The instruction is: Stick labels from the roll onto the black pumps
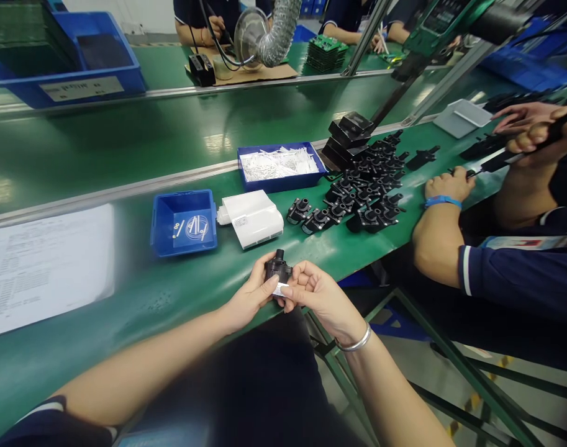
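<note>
As your left hand (pixel 251 292) grips the black part (pixel 278 267), your right hand (pixel 318 292) pinches its white label (pixel 279 289), small blue tray (pixel 185 250) beyond that part!

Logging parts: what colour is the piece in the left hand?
The piece is black; a white label lies against it. Head view.
</note>
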A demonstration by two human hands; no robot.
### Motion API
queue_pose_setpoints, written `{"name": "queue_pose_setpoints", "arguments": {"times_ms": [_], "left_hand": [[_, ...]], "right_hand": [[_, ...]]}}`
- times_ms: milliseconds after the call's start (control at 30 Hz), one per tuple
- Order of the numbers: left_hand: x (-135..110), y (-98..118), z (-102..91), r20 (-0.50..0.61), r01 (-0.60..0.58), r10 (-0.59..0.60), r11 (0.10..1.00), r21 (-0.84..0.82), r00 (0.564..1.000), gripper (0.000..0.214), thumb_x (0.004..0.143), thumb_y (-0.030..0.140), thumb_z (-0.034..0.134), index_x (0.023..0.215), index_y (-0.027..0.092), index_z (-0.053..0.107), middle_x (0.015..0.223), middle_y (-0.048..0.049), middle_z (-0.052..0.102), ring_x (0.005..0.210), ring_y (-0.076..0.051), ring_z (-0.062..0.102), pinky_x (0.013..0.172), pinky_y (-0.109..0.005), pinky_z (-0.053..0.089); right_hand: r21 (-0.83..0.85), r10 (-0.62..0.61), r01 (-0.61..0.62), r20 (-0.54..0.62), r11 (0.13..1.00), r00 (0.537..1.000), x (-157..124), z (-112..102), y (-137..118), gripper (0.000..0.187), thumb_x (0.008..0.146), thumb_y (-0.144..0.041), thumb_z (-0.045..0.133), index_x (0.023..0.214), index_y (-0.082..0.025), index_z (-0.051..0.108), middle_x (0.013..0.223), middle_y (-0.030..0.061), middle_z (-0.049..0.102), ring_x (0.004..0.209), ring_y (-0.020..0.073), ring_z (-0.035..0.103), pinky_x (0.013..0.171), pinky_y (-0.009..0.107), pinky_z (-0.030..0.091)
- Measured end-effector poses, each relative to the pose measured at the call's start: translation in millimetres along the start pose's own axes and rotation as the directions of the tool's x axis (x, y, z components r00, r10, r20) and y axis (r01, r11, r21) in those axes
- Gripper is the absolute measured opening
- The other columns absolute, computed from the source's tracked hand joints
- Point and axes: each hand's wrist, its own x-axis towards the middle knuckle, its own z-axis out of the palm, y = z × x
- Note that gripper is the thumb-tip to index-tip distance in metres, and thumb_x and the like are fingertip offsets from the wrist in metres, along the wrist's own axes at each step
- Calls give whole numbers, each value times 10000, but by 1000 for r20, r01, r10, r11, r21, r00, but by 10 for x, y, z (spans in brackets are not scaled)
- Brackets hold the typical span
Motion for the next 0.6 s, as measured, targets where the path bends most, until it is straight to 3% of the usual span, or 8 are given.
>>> {"name": "queue_pose_setpoints", "arguments": {"times_ms": [267, 467, 600], "left_hand": [[-14, -18, -2, -12, -15, 15, 1000, 7, 1000, 592, 925, 401, 543, 1431, 314, 250, 1082, -45, 519, 809, -160, 585, 801, -369, 467], [17, 49, 33, -33, -96, 95, 995, -24, 995, 542, 929, 349, 542, 1396, 284, 275, 1017, -39, 517, 778, -142, 565, 725, -335, 473], [35, 55, 73, -51, -110, 111, 994, 18, 992, 504, 919, 315, 563, 1349, 265, 305, 933, -17, 532, 705, -115, 551, 643, -284, 450]], "right_hand": [[-3, -16, 16, 21, 1000, 1000, 6, 12, -4, 349, 754, -313, 784, 785, -211, 452, 624, -31, 647, 586, 136, 637, 607, 269, 498], [-97, -97, 79, -204, 992, 974, -87, -135, -54, 329, 764, -353, 774, 854, -212, 490, 654, -52, 571, 602, 125, 600, 617, 266, 474], [-81, -116, 100, -236, 992, 965, -133, -176, 0, 274, 828, -389, 704, 858, -213, 496, 621, -37, 569, 596, 136, 563, 618, 276, 446]]}}
